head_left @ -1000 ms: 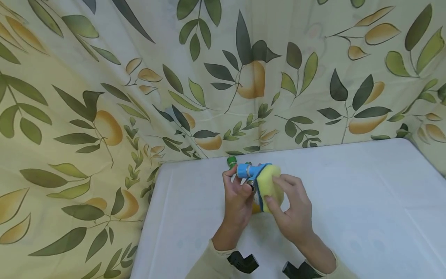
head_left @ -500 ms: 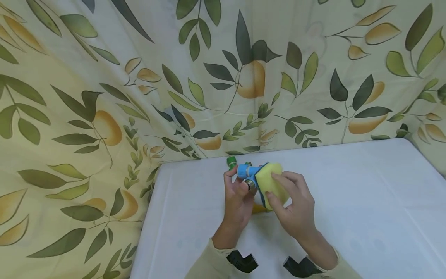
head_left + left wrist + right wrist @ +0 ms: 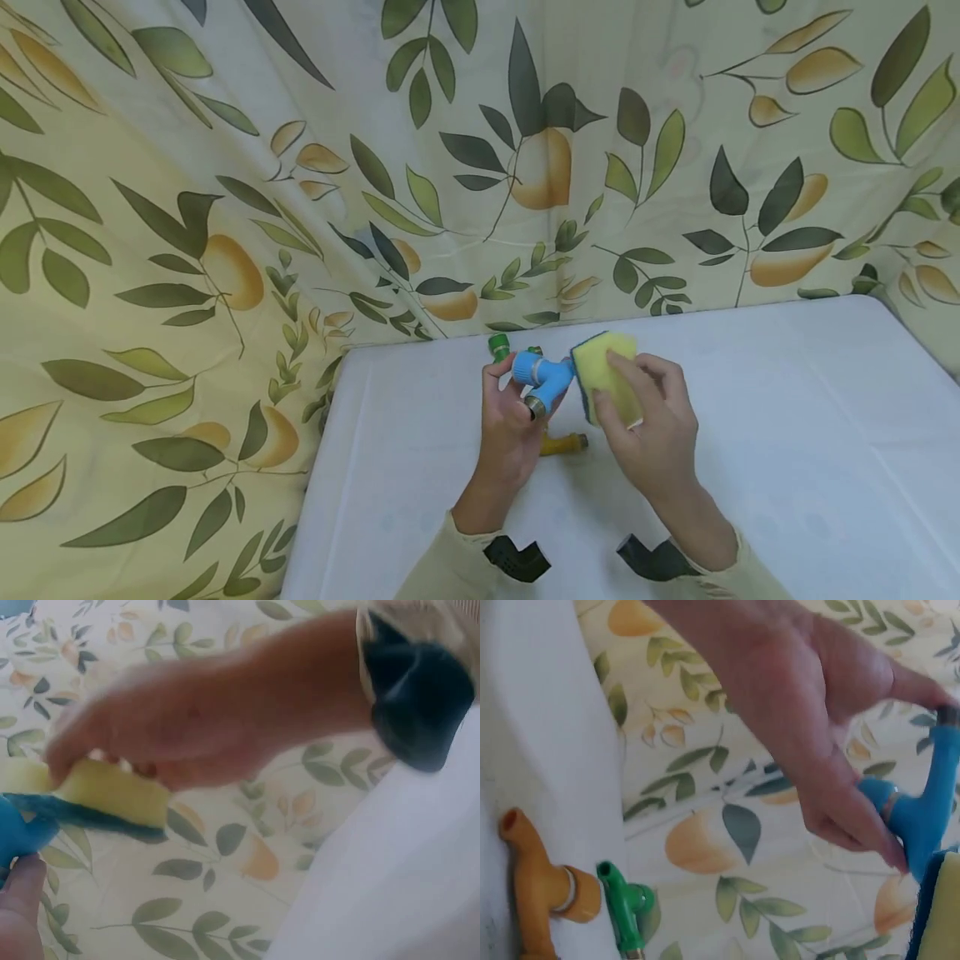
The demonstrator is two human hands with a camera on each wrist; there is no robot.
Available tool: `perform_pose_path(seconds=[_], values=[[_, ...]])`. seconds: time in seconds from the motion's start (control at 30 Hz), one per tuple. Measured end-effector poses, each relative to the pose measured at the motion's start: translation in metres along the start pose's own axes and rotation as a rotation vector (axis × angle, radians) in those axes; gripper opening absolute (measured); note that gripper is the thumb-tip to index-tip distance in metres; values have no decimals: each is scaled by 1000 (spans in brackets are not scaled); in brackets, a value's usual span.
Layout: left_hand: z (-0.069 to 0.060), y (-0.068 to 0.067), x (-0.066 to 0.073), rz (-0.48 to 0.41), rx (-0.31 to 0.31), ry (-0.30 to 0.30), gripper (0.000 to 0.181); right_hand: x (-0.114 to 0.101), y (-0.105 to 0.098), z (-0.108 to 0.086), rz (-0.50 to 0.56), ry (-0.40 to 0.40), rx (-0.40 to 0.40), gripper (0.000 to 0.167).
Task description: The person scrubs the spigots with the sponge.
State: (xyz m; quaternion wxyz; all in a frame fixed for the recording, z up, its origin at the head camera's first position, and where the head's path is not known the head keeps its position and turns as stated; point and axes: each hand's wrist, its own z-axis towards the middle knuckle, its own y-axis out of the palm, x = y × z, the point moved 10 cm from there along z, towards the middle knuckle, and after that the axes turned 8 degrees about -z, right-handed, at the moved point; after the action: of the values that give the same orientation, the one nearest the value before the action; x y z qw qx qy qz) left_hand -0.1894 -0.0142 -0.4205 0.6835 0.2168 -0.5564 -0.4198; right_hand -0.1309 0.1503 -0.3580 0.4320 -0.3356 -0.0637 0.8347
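My left hand [image 3: 504,446] holds a blue plastic tap [image 3: 553,380] above the table, its metal-threaded end tilted down toward me. In the right wrist view, the fingers grip the tap [image 3: 919,817] by its knob side and its threaded end. My right hand [image 3: 654,442] pinches a yellow sponge [image 3: 611,375] with a dark blue-green scouring side. That scouring side faces the tap's right end; whether they touch is hard to tell. From the left wrist, the sponge [image 3: 112,793] appears close above the blue tap [image 3: 26,829].
On the white table [image 3: 787,433], an orange-yellow tap [image 3: 566,444] lies below the hands, partly hidden by the left one. A green tap [image 3: 498,345] lies behind the left fingers. A leaf-patterned curtain [image 3: 645,208] hangs along the table's back and left edges.
My right hand has moved the sponge right and slightly up, from the tap's side to its end. More of the blue tap and the orange-yellow tap now shows.
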Motion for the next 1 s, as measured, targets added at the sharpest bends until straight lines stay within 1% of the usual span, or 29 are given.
perform_pose_path(seconds=[0.07,0.1,0.17,0.23,0.27,0.33,0.4,0.43,0.5,0.57,0.6,0.67,0.73,0.8,0.83,0.9,0.93,1.0], values=[[0,4,0,-4,-29,-15,86,4,3,0,3,42,-38,43],[0,5,0,-5,-29,-14,85,3,4,-2,16,39,-47,44],[1,5,1,1,-21,-9,85,-4,6,-6,21,-7,-54,42],[1,4,1,24,-9,-4,87,-10,7,-9,23,-61,-43,43],[1,4,1,35,-6,-2,89,-11,7,-10,25,-69,-29,44],[0,6,1,53,-13,-2,91,-10,5,-10,20,-54,-5,44],[0,7,2,81,-30,3,92,-10,3,-10,31,-44,-7,45],[-1,8,3,96,-44,10,92,-12,3,-10,51,-47,-14,44],[-1,10,7,126,-70,26,92,-16,4,-11,73,-45,-70,44],[-1,13,9,185,-121,43,95,-16,5,-10,86,-17,-129,45],[-1,16,10,226,-158,52,96,-14,7,-9,93,15,-165,46],[-3,21,12,336,-231,69,99,-10,10,-7,92,68,-245,49],[-6,24,13,460,-299,90,103,-9,11,-4,105,79,-304,50],[-8,26,15,555,-335,101,104,-7,14,-2,109,85,-356,50],[-9,26,15,588,-343,101,105,-6,14,-1,109,82,-370,50],[-10,26,17,624,-357,100,104,-3,13,1,100,78,-376,50],[-10,27,18,636,-368,106,104,-2,13,2,96,77,-376,51],[-11,30,20,643,-406,116,101,-2,10,3,108,51,-370,53]])
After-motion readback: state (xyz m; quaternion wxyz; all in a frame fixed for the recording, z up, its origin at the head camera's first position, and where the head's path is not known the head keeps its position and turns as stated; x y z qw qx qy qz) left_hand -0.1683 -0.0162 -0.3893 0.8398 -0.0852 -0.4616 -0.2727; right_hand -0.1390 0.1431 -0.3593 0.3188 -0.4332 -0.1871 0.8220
